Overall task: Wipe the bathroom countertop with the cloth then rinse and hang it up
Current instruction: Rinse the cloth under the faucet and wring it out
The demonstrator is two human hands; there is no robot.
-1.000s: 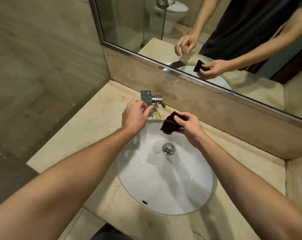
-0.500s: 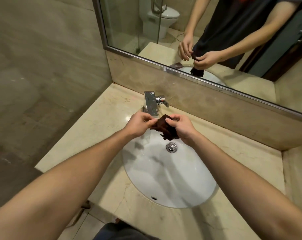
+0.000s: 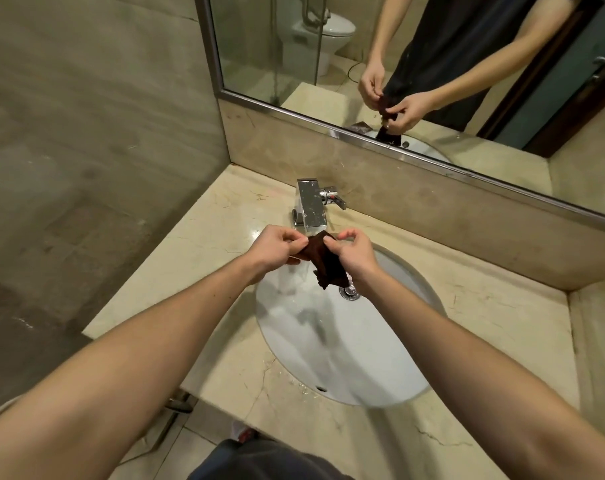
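The left hand (image 3: pixel 276 249) has come off the square chrome faucet (image 3: pixel 311 206) to join the right hand (image 3: pixel 354 254). Both hands' fingers (image 3: pixel 294 241) now pinch the small dark-brown cloth (image 3: pixel 325 263) stretched between them, under the spout and over the white oval basin (image 3: pixel 346 358). Rinsing looks begun; hanging remains.

The oval white ceramic basin (image 3: pixel 346 358) lies sunk in the beige marble tabletop (image 3: pixel 484 306), the square chrome tap (image 3: pixel 311 206) behind its far rim, the metal-framed wall mirror (image 3: pixel 259 46) behind that. The dark brown cloth (image 3: pixel 325 263) hangs over the basin before the tap, pinched between left hand (image 3: pixel 276 251) and right hand (image 3: pixel 353 252).
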